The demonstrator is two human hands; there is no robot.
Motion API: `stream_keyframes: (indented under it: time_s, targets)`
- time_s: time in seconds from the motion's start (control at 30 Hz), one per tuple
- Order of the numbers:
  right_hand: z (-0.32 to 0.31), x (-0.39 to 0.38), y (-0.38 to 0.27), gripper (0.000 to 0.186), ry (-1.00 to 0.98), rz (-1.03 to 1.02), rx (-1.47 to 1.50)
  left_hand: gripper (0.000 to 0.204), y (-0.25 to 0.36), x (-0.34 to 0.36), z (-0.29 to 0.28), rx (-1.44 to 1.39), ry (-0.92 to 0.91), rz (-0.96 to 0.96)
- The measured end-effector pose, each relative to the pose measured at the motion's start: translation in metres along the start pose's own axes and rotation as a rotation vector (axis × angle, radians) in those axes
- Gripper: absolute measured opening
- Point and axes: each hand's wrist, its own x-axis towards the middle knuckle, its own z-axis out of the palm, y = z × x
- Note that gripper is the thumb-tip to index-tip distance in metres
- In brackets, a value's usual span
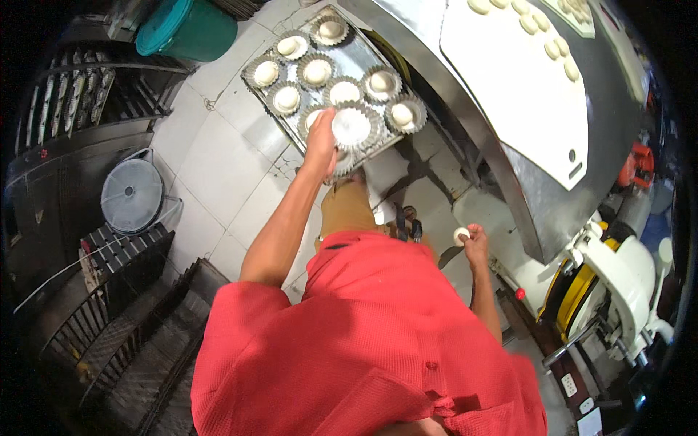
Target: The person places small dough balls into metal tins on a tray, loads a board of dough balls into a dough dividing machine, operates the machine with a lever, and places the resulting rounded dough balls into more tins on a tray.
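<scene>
My left hand is closed on the side of a fluted mold with a pale, bright inside, over the near end of a metal tray. On the tray stand several more fluted molds, most with a round piece of pale dough in them. Low at my right side, my right hand pinches a small dough ball between its fingertips. Part of the tray's near end is hidden behind my left hand and the mold it grips.
A steel worktable on the right bears a white board with several dough pieces. Below it stands a white machine with a yellow wheel. Dark racks, a round-topped stool and a green bin line the left.
</scene>
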Motion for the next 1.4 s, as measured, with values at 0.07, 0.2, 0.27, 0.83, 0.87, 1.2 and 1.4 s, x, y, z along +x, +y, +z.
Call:
stream_keyframes:
  time_s: [0.07, 0.2, 0.27, 0.83, 0.87, 1.2, 1.4]
  targets:
    - [0.009, -0.003, -0.025, 0.038, 0.023, -0.039, -0.049, 0.038, 0.01, 0.074, 0.0, 0.6, 0.026, 0.308]
    - [0.043, -0.007, -0.062, 0.038, 0.061, -0.085, -0.151, 0.036, 0.036, 0.182, 0.023, 0.906, 0.107, 0.587]
    - [0.06, -0.006, -0.086, 0.036, 0.05, -0.052, -0.123, 0.035, 0.033, 0.213, 0.016, 0.936, 0.064, 0.587]
    - [0.315, 0.229, -0.442, 0.033, -0.055, -1.042, -0.491, 0.03, -0.01, 0.056, -0.188, 0.847, 0.454, 0.268]
    - [0.322, 0.239, -0.438, 0.03, -0.013, -1.157, -0.601, 0.031, -0.014, 0.045, -0.194, 0.836, 0.466, 0.171]
    - [0.305, 0.189, -0.4, 0.043, 0.143, -1.153, -0.536, 0.045, -0.066, 0.007, -0.195, 0.198, 0.329, -0.197]
    - [0.22, 0.175, -0.312, 0.059, -0.053, -0.573, -0.477, 0.048, -0.074, 0.004, -0.167, 0.261, 0.416, -0.166]
